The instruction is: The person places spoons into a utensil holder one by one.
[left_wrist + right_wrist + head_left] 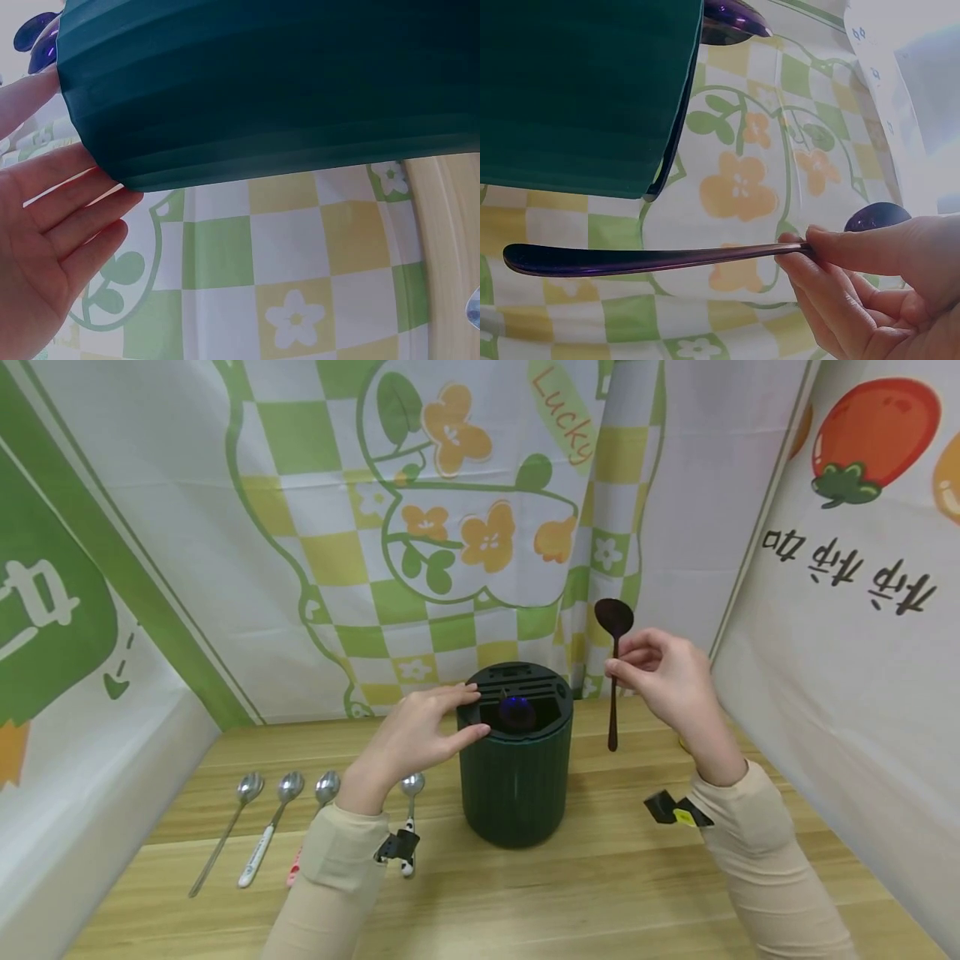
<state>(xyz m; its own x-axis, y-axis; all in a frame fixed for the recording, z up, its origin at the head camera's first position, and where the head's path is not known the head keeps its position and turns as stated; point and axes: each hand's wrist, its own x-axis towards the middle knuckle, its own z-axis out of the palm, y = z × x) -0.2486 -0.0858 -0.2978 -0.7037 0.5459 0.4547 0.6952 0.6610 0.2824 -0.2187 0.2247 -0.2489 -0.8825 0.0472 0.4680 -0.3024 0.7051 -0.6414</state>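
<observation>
My right hand (663,672) pinches a dark spoon (614,681) between thumb and fingers, upright with its bowl at the top. Purple sheen shows along the handle of this spoon (630,260) in the right wrist view. It is held to the right of a dark green ribbed utensil holder (513,793) with a black slotted top. Straight fingers of my left hand (420,722) rest at the holder's left rim, the thumb at its front edge. Another purple spoon bowl (735,21) shows above the holder's top; the rest of that spoon is hidden inside.
Several spoons lie on the wooden table (600,885) at left: one all-metal (225,835), one white-handled (264,843), one pink-handled (327,787) partly behind my left arm, one with a black-and-white handle (409,827). A patterned curtain (450,635) hangs behind the holder.
</observation>
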